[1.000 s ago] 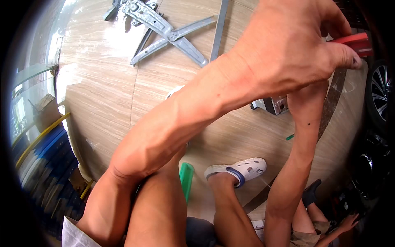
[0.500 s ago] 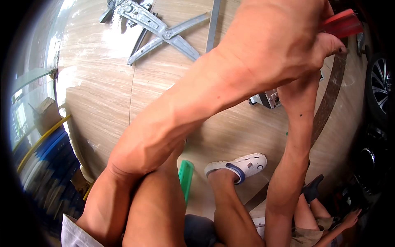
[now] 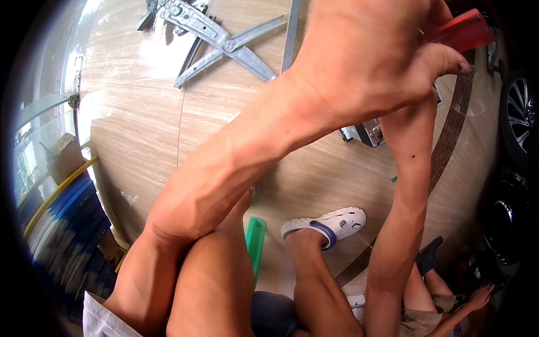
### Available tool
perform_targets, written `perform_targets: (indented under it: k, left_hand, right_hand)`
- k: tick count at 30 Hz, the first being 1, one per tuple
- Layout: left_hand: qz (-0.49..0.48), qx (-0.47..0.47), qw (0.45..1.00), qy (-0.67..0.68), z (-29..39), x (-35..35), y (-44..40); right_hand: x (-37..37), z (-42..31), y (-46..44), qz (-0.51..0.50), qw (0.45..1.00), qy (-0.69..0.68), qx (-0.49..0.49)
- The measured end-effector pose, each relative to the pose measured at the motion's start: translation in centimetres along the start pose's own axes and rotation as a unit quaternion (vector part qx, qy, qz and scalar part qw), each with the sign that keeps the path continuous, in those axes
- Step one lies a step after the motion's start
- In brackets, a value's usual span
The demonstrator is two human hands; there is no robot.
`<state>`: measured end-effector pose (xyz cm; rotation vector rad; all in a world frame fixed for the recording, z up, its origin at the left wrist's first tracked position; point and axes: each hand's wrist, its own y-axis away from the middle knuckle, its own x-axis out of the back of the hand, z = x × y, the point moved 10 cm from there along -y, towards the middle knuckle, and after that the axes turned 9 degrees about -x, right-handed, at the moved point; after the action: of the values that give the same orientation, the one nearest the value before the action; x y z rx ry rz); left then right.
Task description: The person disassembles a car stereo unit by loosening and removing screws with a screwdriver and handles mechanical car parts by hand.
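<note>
My left hand (image 3: 387,62) is high on the right, close to the camera, with its back toward me. Its thumb and fingers are closed on a red piece (image 3: 463,32) shaped like a tool handle; the rest of it is hidden. Coming up from below, my right forearm (image 3: 409,151) passes behind my left hand, which covers the right hand and its fingers. Under my arms a metal part with a boxy body (image 3: 370,133) shows partly. Farther left on the floor lies a scissor-type window regulator (image 3: 224,44) of grey metal.
A green plastic piece (image 3: 255,241) is beside my leg, near a white clog (image 3: 339,224) on my foot. A car wheel (image 3: 516,109) stands at right. Another person's hand (image 3: 480,297) appears lower right. Stacked blue boards (image 3: 67,224) lean by the glass at left.
My left hand has shifted slightly left, still holding the red piece. The camera view has moved a little; the floor objects look unchanged.
</note>
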<state>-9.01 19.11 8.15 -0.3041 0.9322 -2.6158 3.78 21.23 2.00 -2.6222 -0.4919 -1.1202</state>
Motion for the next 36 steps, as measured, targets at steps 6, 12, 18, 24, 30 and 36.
perform_targets:
  k: [6,12,18,24,30,36]
  left_hand:
    - [0.013,-0.004,1.000,-0.013,0.6,0.6,0.0]
    - [0.041,0.004,0.999,-0.015,0.3,0.7,0.3]
    - [0.015,0.010,1.000,0.018,0.8,0.9,0.1]
    - [-0.061,0.053,0.989,0.125,0.0,1.5,-1.5]
    - [-0.077,0.048,0.991,0.102,-0.5,-0.3,0.7]
    - [-0.088,-0.020,0.994,0.068,-1.0,-0.7,1.1]
  right_hand:
    - [-0.2,-0.1,-0.1,0.003,1.000,0.022,0.006]
    - [-0.2,-0.1,0.1,0.039,0.998,0.001,0.039]
    - [-0.1,-0.1,0.1,0.032,0.999,-0.007,0.025]
    - [0.2,-1.1,0.2,0.029,0.998,0.037,0.041]
    - [-0.1,-0.5,0.4,0.016,0.999,0.028,-0.005]
    - [-0.2,0.7,0.5,0.012,0.996,0.081,-0.026]
